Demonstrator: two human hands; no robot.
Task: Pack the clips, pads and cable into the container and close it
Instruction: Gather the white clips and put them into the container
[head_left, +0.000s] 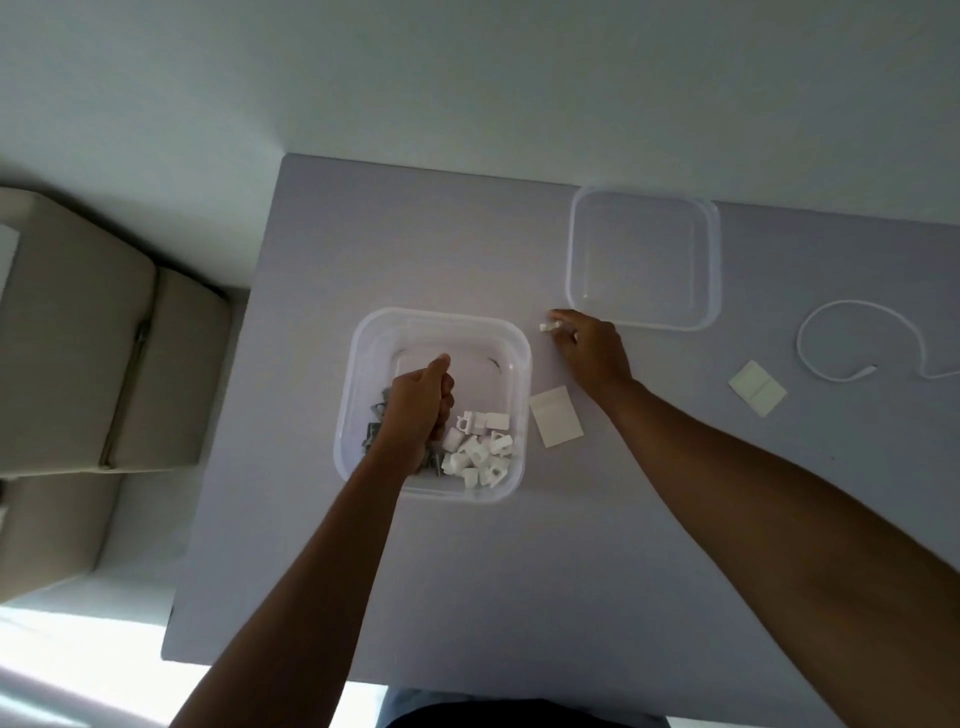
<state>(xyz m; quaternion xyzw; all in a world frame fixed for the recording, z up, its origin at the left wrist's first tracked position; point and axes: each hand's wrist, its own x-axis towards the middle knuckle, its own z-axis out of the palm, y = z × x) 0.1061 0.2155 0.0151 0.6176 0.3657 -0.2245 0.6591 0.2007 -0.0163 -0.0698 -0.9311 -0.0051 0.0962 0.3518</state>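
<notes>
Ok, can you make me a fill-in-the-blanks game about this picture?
1. The left hand is inside the ____, above the grey clips.
2. The lid lies on the table, so the box is still ____.
3. The right hand pinches a small white ____.
4. The cable lies on the table to the ____ of the lid.

Missing words: container; open; clip; right

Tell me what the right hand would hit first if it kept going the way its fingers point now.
The right hand, pinching a small white clip, points up and left in the picture. That line passes just left of the lid over bare table, so it looks free to the far edge, though height is unclear.
</notes>
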